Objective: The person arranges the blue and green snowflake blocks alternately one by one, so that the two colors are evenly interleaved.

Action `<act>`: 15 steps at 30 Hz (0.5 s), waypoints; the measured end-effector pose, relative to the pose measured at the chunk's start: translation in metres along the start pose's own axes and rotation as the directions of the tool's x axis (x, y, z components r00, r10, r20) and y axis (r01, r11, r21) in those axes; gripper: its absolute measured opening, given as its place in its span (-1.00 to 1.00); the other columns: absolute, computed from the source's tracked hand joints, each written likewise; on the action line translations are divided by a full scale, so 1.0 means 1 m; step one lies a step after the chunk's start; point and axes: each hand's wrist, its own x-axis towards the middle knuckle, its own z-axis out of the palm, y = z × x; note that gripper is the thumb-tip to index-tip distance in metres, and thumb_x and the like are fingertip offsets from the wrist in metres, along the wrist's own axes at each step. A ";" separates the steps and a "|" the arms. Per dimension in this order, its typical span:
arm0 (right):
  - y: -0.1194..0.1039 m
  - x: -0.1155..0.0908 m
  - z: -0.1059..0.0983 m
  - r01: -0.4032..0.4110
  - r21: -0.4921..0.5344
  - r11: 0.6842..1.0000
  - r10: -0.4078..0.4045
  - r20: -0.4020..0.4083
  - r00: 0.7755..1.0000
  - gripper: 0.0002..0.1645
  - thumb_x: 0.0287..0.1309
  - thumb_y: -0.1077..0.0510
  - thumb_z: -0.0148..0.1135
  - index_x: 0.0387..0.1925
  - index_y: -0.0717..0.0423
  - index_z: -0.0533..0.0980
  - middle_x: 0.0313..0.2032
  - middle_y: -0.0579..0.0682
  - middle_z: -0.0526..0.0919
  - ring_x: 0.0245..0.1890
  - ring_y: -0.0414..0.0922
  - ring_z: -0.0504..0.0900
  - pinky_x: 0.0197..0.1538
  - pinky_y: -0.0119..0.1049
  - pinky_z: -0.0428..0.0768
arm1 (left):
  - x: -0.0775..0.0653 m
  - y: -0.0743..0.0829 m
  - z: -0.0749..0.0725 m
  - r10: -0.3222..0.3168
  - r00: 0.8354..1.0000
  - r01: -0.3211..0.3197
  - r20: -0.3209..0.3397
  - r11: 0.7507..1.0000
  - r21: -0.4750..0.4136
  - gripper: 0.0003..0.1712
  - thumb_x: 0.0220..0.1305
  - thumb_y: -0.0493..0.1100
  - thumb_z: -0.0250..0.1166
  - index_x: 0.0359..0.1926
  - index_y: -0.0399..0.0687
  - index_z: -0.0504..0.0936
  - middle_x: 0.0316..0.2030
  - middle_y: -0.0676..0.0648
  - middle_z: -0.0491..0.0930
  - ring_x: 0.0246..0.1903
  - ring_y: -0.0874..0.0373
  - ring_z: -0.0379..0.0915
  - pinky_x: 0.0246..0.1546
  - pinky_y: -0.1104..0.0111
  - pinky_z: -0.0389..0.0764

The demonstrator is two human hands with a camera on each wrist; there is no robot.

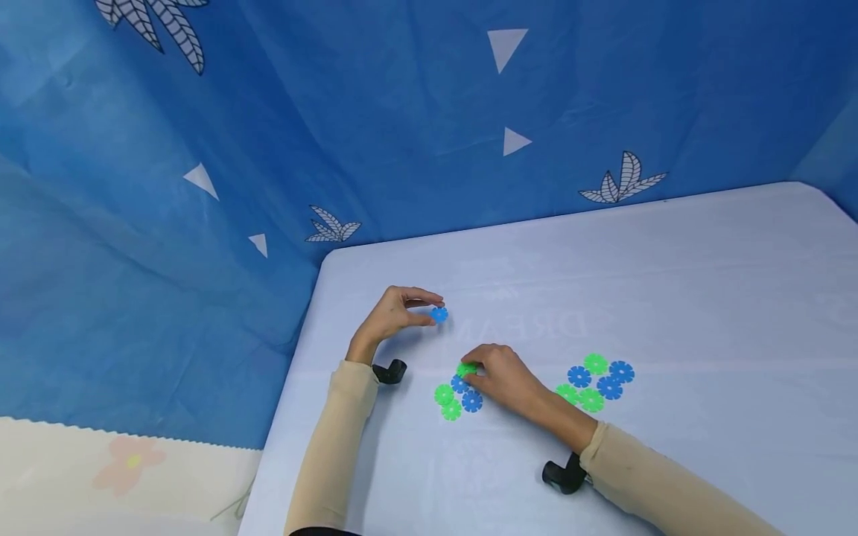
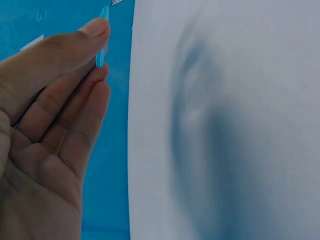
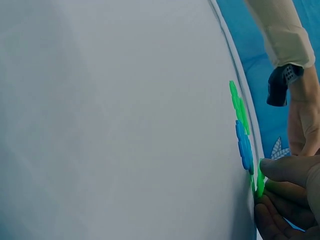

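My left hand is raised at the far left of the table and pinches a blue notched disc between thumb and fingers. In the left wrist view that blue disc shows edge-on. My right hand pinches a green notched disc at the top of a small group of discs. Below it lie blue discs and green discs, close together or overlapping. The right fingers partly hide this group in the head view.
A second group of blue discs and green discs lies to the right, beyond my right forearm. Black devices sit at both wrists. A white cloth covers the table, with a blue patterned curtain behind it.
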 end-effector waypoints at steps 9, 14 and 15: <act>0.000 0.000 0.000 0.003 -0.010 1.000 -0.003 0.001 1.000 -0.72 0.08 0.21 0.45 -0.14 0.21 0.70 -0.16 0.01 0.73 -0.01 -0.01 0.65 0.12 -0.05 0.55 | 0.011 -0.012 0.000 -0.001 1.000 0.000 -0.014 0.998 -0.063 -0.58 0.04 -0.37 0.50 -0.01 -0.24 0.71 -0.08 -0.14 0.71 0.07 0.00 0.56 0.09 0.13 0.56; 0.000 0.000 -0.001 0.016 -0.014 1.000 -0.016 -0.009 1.000 -0.72 0.07 0.21 0.46 -0.15 0.21 0.70 -0.16 0.02 0.73 -0.02 -0.01 0.65 0.11 -0.06 0.56 | 0.016 -0.017 0.002 -0.006 1.000 0.005 -0.016 0.996 -0.091 -0.57 0.04 -0.41 0.49 0.00 -0.27 0.70 -0.06 -0.22 0.69 0.05 -0.04 0.58 0.02 0.20 0.61; 0.000 0.000 -0.001 0.019 -0.013 1.000 -0.019 -0.011 1.000 -0.72 0.07 0.21 0.46 -0.15 0.21 0.70 -0.16 0.03 0.73 -0.02 -0.01 0.66 0.11 -0.07 0.56 | 0.016 -0.017 0.003 -0.005 1.000 0.004 -0.018 0.996 -0.092 -0.58 0.04 -0.42 0.48 0.00 -0.27 0.70 -0.07 -0.22 0.69 0.04 -0.04 0.59 0.02 0.21 0.61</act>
